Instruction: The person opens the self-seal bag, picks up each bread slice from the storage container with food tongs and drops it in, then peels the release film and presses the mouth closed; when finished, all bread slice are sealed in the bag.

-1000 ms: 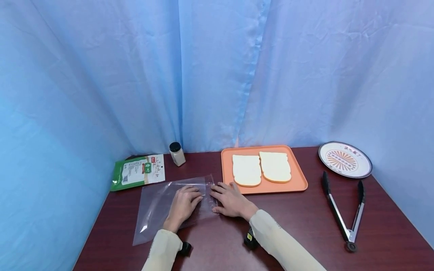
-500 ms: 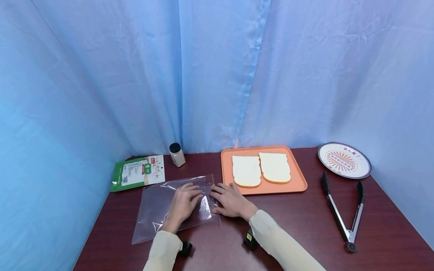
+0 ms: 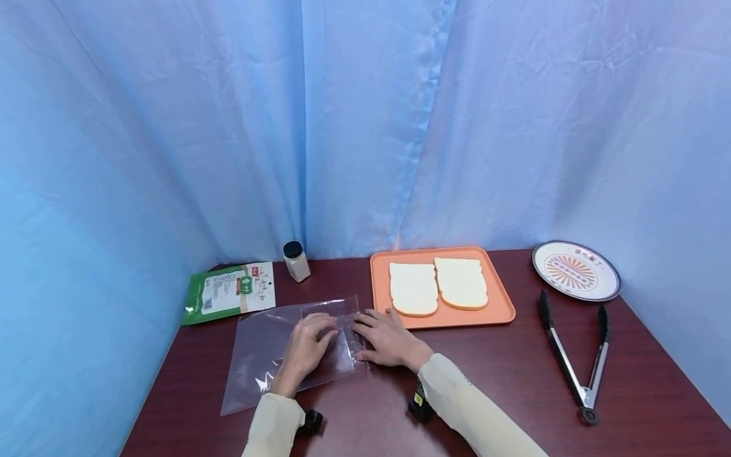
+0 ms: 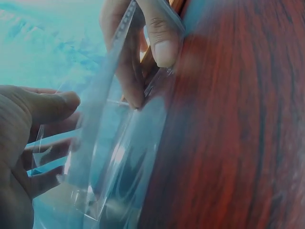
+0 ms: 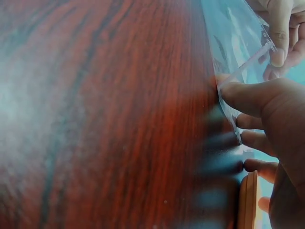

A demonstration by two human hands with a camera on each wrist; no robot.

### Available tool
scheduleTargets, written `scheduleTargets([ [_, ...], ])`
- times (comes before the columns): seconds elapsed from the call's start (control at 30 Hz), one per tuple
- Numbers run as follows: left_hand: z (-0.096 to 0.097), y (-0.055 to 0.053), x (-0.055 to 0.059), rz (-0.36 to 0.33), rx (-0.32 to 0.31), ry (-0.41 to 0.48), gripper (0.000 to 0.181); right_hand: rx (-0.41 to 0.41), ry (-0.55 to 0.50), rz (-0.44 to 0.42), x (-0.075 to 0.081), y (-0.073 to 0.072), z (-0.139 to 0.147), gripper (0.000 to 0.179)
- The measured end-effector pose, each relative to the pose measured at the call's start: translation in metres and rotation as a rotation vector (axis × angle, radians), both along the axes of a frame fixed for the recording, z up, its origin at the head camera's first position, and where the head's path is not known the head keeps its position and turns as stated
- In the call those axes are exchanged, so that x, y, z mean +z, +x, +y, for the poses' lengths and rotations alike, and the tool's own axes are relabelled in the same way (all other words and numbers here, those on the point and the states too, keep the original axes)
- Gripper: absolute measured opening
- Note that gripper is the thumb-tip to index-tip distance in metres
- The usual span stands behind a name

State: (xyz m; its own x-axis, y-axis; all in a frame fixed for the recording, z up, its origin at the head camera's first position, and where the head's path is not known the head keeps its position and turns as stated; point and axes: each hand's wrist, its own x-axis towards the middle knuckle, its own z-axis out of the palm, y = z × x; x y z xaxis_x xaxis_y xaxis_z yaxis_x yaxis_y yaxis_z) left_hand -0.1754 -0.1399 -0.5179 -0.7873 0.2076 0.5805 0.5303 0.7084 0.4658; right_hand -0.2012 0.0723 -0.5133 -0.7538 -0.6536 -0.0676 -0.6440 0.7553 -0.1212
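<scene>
A clear plastic bag (image 3: 257,355) lies on the table, its right-hand edge between my two hands. My left hand (image 3: 305,346) pinches the film near that edge. In the left wrist view, the left thumb (image 4: 66,101) is on one side of the raised film and the fingers show through it. My right hand (image 3: 388,339) rests with spread fingers on the bag's edge. In the right wrist view, the right thumb (image 5: 240,98) touches the film while the fingertips press down beside it. An orange tray (image 3: 505,311) sits just beyond the right hand.
Two bread slices (image 3: 414,289) lie on the tray. At the back left are a green packet (image 3: 228,293) and a black-lidded jar (image 3: 297,263) with pale contents. To the right are open tongs (image 3: 588,397) and a patterned plate (image 3: 577,270). A blue curtain (image 3: 365,127) hangs behind.
The film between my hands has shifted, with its glare patches moving and a brighter fold showing near the right edge. Both hands stay nearly in place.
</scene>
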Motion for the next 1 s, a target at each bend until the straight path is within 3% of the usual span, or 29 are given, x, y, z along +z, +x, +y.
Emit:
scheduleTargets([
  [0.63, 0.000, -0.002, -0.006, 0.090, -0.091, 0.085, 0.014, 0.010, 0.007, 0.037, 0.003, -0.003, -0.003, 0.061],
  [0.83, 0.000, -0.002, -0.007, 0.098, -0.094, 0.099, 0.012, 0.017, -0.082, 0.051, 0.001, -0.002, -0.002, 0.053],
  [1.0, 0.001, -0.002, -0.007, 0.099, -0.090, 0.109, 0.013, -0.011, -0.212, 0.046, 0.009, 0.002, 0.007, 0.048],
])
